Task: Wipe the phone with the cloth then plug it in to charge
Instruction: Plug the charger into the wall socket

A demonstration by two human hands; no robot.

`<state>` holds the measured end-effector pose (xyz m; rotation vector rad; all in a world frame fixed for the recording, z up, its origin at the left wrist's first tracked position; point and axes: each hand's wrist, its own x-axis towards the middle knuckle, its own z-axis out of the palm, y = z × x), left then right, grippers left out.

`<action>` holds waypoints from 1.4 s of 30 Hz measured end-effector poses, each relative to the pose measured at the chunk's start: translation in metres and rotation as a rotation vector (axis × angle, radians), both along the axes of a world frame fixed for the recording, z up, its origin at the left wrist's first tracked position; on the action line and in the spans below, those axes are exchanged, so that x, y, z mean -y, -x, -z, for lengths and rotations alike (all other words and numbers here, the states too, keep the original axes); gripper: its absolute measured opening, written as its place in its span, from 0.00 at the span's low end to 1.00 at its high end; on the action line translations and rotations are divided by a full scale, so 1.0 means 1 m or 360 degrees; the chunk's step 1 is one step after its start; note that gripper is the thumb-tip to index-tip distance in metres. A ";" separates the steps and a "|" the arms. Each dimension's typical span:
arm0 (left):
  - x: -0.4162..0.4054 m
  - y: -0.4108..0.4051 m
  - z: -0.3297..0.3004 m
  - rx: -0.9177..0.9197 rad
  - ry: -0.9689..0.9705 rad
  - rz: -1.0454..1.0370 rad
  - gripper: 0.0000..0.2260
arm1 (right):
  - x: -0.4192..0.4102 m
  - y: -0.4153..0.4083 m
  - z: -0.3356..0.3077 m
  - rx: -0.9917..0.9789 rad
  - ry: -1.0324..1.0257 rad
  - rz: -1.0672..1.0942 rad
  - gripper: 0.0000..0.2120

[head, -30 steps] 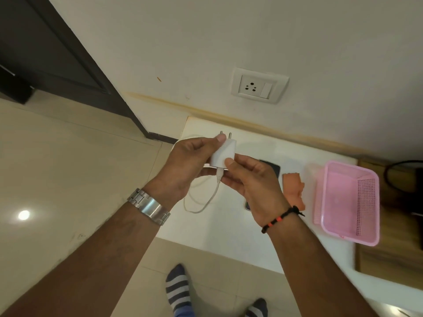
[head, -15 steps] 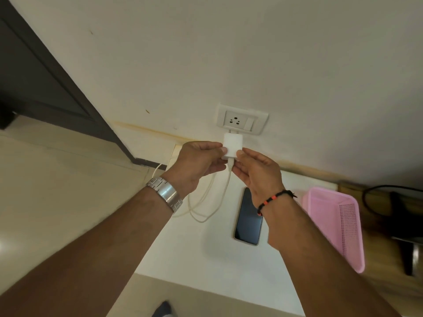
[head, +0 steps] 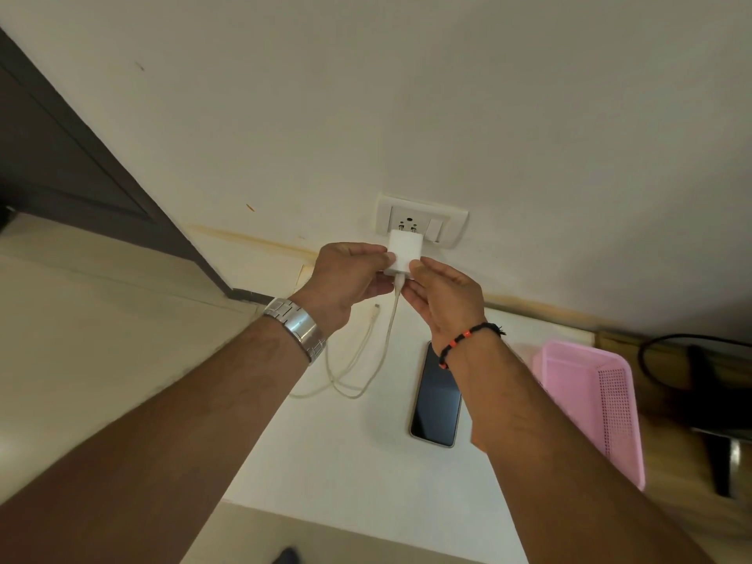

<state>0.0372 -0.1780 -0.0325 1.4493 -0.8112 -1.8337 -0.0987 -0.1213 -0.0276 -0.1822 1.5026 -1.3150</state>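
A white charger adapter [head: 402,251] is pinched between my left hand [head: 346,278] and my right hand [head: 443,303]. Its two pins sit at the holes of the white wall socket [head: 421,219]. A white cable [head: 366,360] hangs from the adapter and loops on the white table [head: 325,453]; its free plug end [head: 376,308] lies loose near my left wrist. The dark phone [head: 437,400] lies face up on the table below my right wrist, unconnected. The cloth is hidden from view.
A pink plastic basket [head: 594,400] stands on the table to the right of the phone. Beyond it is a wooden surface with a black cable [head: 651,360]. A dark door [head: 81,177] is at the left, with tiled floor [head: 101,339] below.
Both hands have carried the adapter up from above the table to the wall socket. The view has tilted up, and my right arm now covers the orange cloth.
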 end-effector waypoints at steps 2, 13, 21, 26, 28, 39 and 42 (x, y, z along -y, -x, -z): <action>0.002 0.002 0.001 -0.0021 0.0002 -0.0027 0.12 | 0.002 -0.002 0.000 -0.0023 0.0008 0.0019 0.14; 0.023 0.008 0.002 0.0033 0.0029 -0.0008 0.12 | 0.023 -0.002 -0.005 -0.0157 -0.0029 0.0059 0.05; 0.007 -0.050 0.026 0.0623 0.0217 0.0014 0.09 | -0.029 0.007 0.024 -0.0105 -0.0278 -0.0078 0.14; -0.064 -0.095 0.084 0.1462 0.0418 0.0669 0.06 | -0.101 -0.009 0.074 -0.0051 -0.0612 -0.0148 0.05; -0.093 -0.104 0.103 0.1616 0.0408 0.0889 0.05 | -0.123 -0.020 0.084 -0.0063 -0.0693 -0.0322 0.03; -0.115 -0.083 0.117 0.2137 0.0906 0.1270 0.09 | -0.110 -0.072 0.073 -0.0329 -0.0262 -0.0644 0.08; -0.119 -0.089 0.096 0.2132 0.0910 0.1496 0.07 | -0.099 -0.073 0.072 -0.0438 -0.0210 -0.0650 0.07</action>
